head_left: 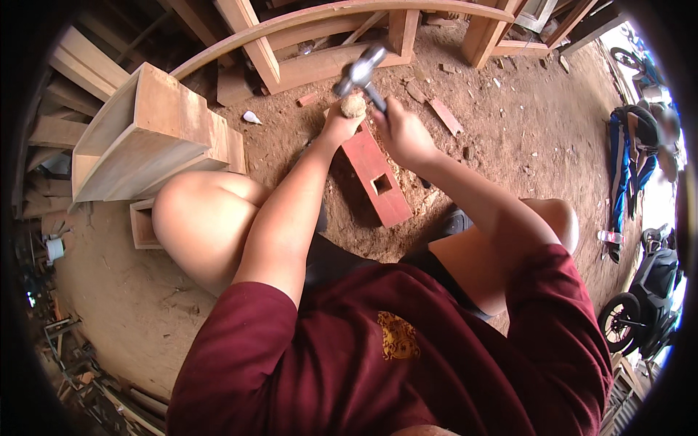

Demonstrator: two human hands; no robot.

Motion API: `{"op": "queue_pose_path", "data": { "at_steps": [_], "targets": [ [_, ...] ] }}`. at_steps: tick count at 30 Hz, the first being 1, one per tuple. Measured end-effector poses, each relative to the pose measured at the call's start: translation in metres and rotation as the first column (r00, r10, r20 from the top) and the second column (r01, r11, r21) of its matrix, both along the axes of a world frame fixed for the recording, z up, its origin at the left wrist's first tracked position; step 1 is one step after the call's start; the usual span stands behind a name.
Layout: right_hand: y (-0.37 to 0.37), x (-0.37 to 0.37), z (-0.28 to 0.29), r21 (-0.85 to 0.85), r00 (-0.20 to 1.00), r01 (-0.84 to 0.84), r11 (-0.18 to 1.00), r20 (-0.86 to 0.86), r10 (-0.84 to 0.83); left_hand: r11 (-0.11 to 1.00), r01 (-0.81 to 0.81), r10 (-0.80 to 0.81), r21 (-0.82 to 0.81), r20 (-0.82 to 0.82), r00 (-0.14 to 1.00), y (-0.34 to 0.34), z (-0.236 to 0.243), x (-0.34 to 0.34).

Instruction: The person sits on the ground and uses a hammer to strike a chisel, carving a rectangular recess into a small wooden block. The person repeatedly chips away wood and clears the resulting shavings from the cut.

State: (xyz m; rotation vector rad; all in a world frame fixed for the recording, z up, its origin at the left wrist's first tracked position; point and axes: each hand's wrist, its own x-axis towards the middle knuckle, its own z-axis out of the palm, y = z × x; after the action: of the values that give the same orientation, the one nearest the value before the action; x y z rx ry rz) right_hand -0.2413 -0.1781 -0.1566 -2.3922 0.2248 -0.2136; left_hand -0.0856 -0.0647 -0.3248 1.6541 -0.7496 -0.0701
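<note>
My left hand (339, 126) is wrapped round an upright chisel, of which only the pale, battered round handle end (353, 107) shows; its blade is hidden below my fist. In my right hand (407, 133) is a hammer, gripped by its dark handle. The shiny metal hammer head (363, 70) is raised just beyond the chisel's handle end, apart from it and slightly blurred. Beneath my hands a reddish wooden block (369, 171) lies lengthwise between my legs. A square hole (381, 183) is cut in it toward its near end. Its far end is partly covered by my left hand.
A curved wooden frame (342, 10) spans the far side. At left stands a pale wooden piece with stepped sides (149, 138). Wood offcuts (444, 117) and shavings litter the dirt floor. A motorcycle (643, 298) and a person in blue-striped trousers (620, 167) are at right.
</note>
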Motion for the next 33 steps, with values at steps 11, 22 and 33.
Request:
{"op": "queue_pose_path", "data": {
  "at_steps": [11,22,33],
  "targets": [
    [0.002,0.011,-0.001,0.104,0.990,0.008,0.994,-0.140,0.007,0.998,0.007,0.003,0.057,-0.185,0.983,0.010,0.015,0.002],
    [-0.028,0.029,0.035,0.100,0.955,0.077,0.992,-0.292,-0.044,0.997,0.079,-0.070,0.021,-0.298,0.952,0.013,-0.003,0.033],
    [-0.016,0.013,-0.017,-0.049,0.996,-0.032,0.998,-0.082,0.028,0.986,0.123,-0.100,0.112,-0.194,0.976,-0.004,0.020,0.003]
  ]
}}
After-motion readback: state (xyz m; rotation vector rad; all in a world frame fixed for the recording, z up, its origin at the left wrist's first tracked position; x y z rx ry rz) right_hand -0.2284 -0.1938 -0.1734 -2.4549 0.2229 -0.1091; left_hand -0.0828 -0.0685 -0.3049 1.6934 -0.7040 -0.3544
